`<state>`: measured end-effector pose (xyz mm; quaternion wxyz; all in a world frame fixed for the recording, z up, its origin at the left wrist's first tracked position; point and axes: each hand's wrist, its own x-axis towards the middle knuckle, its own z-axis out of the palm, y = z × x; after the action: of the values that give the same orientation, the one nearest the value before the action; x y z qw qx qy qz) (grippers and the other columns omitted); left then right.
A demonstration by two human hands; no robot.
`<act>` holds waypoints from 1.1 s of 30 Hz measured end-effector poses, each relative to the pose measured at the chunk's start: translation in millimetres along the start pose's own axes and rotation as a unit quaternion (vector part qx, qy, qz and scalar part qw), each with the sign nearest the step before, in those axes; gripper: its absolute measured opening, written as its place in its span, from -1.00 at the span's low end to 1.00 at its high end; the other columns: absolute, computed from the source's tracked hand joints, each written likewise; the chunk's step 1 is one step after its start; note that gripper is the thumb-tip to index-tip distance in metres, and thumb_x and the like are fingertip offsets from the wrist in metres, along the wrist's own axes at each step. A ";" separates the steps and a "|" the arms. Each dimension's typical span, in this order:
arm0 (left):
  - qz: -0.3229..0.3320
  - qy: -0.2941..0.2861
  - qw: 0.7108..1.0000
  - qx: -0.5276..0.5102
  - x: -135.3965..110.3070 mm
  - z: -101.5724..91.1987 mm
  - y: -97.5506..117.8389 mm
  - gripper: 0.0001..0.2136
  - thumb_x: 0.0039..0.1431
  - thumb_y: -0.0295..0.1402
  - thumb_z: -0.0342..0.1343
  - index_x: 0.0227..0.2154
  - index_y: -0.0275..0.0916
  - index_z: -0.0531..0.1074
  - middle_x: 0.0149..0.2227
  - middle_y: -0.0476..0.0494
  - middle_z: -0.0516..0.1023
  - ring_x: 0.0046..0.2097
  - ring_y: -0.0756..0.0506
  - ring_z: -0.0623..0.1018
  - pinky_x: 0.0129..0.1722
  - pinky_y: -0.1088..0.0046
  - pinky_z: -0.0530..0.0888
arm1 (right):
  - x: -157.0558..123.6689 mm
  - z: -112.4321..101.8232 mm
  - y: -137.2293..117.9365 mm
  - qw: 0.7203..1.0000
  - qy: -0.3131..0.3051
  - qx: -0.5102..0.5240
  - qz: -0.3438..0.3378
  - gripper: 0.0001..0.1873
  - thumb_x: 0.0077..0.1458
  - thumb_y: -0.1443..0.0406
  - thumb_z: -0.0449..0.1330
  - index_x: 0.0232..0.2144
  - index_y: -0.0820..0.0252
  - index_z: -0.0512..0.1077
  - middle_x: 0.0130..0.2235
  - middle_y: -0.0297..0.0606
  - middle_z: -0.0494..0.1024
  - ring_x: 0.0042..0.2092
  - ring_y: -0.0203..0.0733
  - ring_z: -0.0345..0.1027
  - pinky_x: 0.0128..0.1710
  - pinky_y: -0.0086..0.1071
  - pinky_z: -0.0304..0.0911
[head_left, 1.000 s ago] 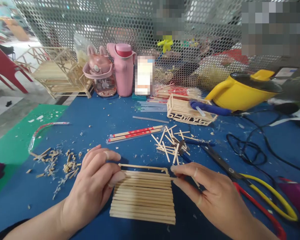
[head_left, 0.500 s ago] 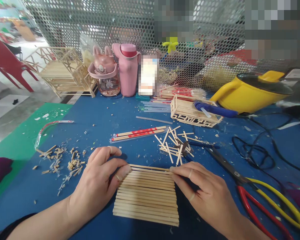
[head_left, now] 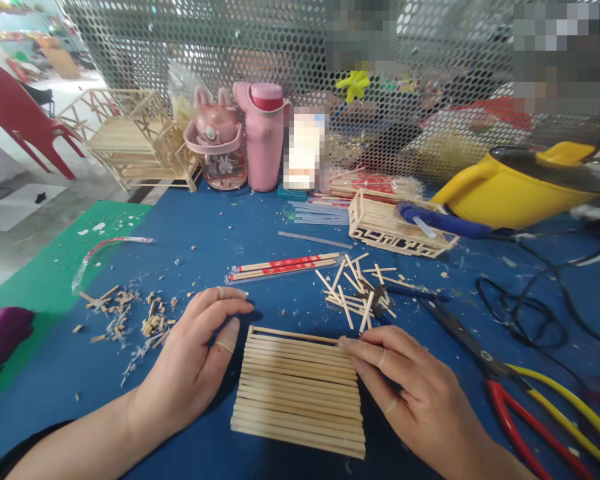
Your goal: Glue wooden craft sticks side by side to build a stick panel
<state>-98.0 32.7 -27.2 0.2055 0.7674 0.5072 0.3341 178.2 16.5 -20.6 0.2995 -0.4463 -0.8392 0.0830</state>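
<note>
A flat panel of wooden sticks (head_left: 300, 393) laid side by side rests on the blue table in front of me. Along its far edge lies one more wooden stick (head_left: 295, 335), with a narrow gap below it. My right hand (head_left: 405, 387) pinches that stick's right end between thumb and fingertips. Just left of the panel, my left hand (head_left: 195, 357) has curved, parted fingers and holds nothing. Tape bands wrap some fingers of both hands. Beyond my right hand lies a pile of short cut sticks (head_left: 347, 293).
Large scissors (head_left: 486, 357) with red and yellow handles lie at right. A blue glue gun (head_left: 445, 220) rests over a small stick-built frame (head_left: 395, 227). Wrapped chopsticks (head_left: 287, 267), a pink bottle (head_left: 266, 143), a yellow pot (head_left: 520, 193) and wood scraps (head_left: 155, 320) surround the work.
My left hand has let go of the far stick's left end and drawn back to the left. My right hand stays at the right end. The whole view has shifted slightly.
</note>
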 end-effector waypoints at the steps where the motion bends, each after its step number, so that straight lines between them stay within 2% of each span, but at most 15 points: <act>1: -0.004 0.006 1.000 -0.005 -0.2 -0.2 -1.0 -0.79 0.28 -0.46 -0.11 -0.11 -0.16 0.37 -0.04 -0.17 0.41 0.03 -0.12 0.41 0.01 0.25 0.40 | -0.7 0.5 0.3 1.000 -0.002 -0.003 -0.001 -0.75 0.15 0.41 0.13 -0.12 0.11 0.45 -0.30 -0.24 0.49 -0.29 -0.24 0.44 -0.30 -0.37 0.41; 6: 0.038 0.009 0.999 -0.005 -3.1 -0.6 1.2 -0.72 0.25 -0.55 -0.11 -0.03 -0.16 0.30 -0.02 -0.15 0.41 0.06 -0.11 0.39 0.03 0.28 0.38 | -2.5 2.0 0.7 1.000 0.012 -0.013 0.010 -0.75 0.16 0.37 0.13 -0.08 0.11 0.38 -0.27 -0.24 0.51 -0.22 -0.19 0.45 -0.21 -0.32 0.40; 11: 0.068 -0.003 0.998 0.004 -9.6 0.4 6.9 -0.68 0.23 -0.57 -0.07 0.02 -0.19 0.23 -0.04 -0.17 0.41 0.03 -0.10 0.40 0.00 0.35 0.38 | -1.8 -0.7 -0.8 0.999 0.024 -0.014 0.043 -0.86 0.14 0.37 0.14 -0.21 0.11 0.39 -0.32 -0.29 0.53 -0.27 -0.22 0.46 -0.25 -0.34 0.40; 15: 0.128 -0.023 0.991 0.022 -11.5 2.0 8.2 -0.67 0.21 -0.57 -0.05 0.01 -0.19 0.24 -0.09 -0.14 0.47 -0.03 -0.10 0.42 -0.01 0.33 0.34 | -0.9 -2.8 -1.0 0.999 0.020 0.013 0.034 -0.89 0.14 0.40 0.15 -0.30 0.11 0.44 -0.37 -0.34 0.55 -0.30 -0.27 0.46 -0.28 -0.40 0.39; 18: 0.138 -0.023 0.990 0.025 -10.2 4.4 7.5 -0.69 0.22 -0.55 -0.06 0.01 -0.20 0.24 -0.08 -0.12 0.49 -0.03 -0.08 0.42 0.02 0.36 0.31 | -2.0 -2.5 0.8 0.999 0.028 0.013 0.022 -0.89 0.14 0.41 0.17 -0.31 0.14 0.47 -0.37 -0.33 0.57 -0.32 -0.29 0.46 -0.29 -0.42 0.39; 23: 0.093 -0.022 0.995 0.030 -10.4 8.9 3.6 -0.71 0.24 -0.51 -0.03 0.01 -0.19 0.26 -0.09 -0.10 0.48 -0.05 -0.05 0.44 -0.03 0.46 0.35 | -4.1 -2.3 3.3 1.000 0.019 0.003 -0.001 -0.85 0.15 0.42 0.16 -0.25 0.15 0.49 -0.33 -0.29 0.58 -0.28 -0.26 0.46 -0.27 -0.38 0.40; 28: 0.047 -0.023 0.998 0.016 -14.4 9.8 1.6 -0.68 0.24 -0.48 -0.03 0.05 -0.15 0.23 -0.01 -0.11 0.42 0.04 -0.06 0.40 0.02 0.46 0.35 | -5.0 -7.5 4.5 0.998 -0.031 -0.032 -0.041 -0.69 0.15 0.50 0.07 -0.12 0.15 0.45 -0.27 -0.24 0.57 -0.23 -0.20 0.45 -0.22 -0.29 0.39; 30: 0.005 -0.027 1.000 -0.007 -14.7 9.0 2.4 -0.68 0.25 -0.47 -0.05 0.05 -0.13 0.23 -0.03 -0.10 0.41 -0.01 -0.05 0.43 -0.03 0.46 0.40 | -6.5 -9.5 5.2 0.997 -0.039 -0.045 -0.047 -0.61 0.14 0.52 0.03 -0.04 0.14 0.41 -0.24 -0.24 0.57 -0.20 -0.19 0.44 -0.18 -0.27 0.37; 33: -0.078 -0.031 0.995 -0.051 -13.1 8.1 4.3 -0.71 0.27 -0.45 -0.11 0.03 -0.10 0.24 -0.13 -0.07 0.44 -0.15 -0.02 0.48 -0.15 0.46 0.45 | -9.2 -9.7 5.6 0.999 -0.010 -0.050 -0.008 -0.58 0.17 0.49 0.00 0.06 0.14 0.32 -0.26 -0.26 0.56 -0.22 -0.23 0.46 -0.17 -0.34 0.36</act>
<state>-92.9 19.1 -34.0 0.2858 0.7234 0.5415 0.3190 191.7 11.2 -19.0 0.2693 -0.4530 -0.8488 0.0427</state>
